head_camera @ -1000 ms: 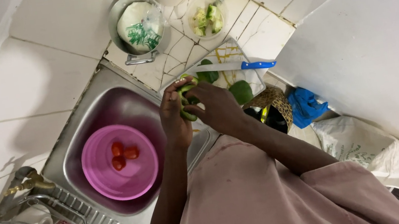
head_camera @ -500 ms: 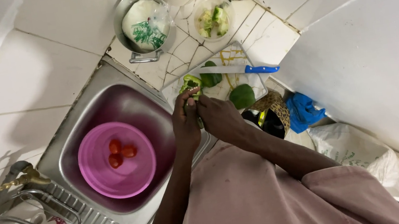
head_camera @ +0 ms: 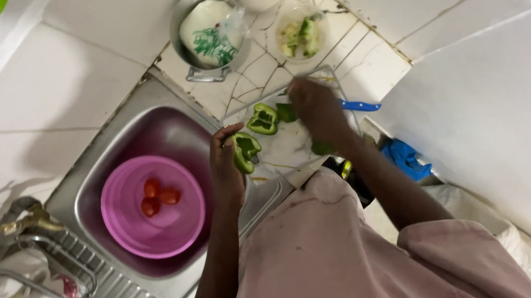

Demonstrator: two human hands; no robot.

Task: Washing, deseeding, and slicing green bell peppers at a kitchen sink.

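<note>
Left hand (head_camera: pixel 226 165) grips one half of a green pepper (head_camera: pixel 245 152) at the sink's (head_camera: pixel 157 126) edge, cut side up. Right hand (head_camera: pixel 317 110) presses flat over the cutting board (head_camera: pixel 286 149) beside the other pepper half (head_camera: pixel 264 118); whether it clasps anything I cannot tell. A blue-handled knife (head_camera: pixel 361 106) lies just behind. Best to pull the seeds over the board, fingers well away from that blade.

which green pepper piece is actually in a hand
The pepper half at the sink's edge, gripped by the left hand. The other pepper half lies loose on the white cutting board, nearer the right hand.
</note>
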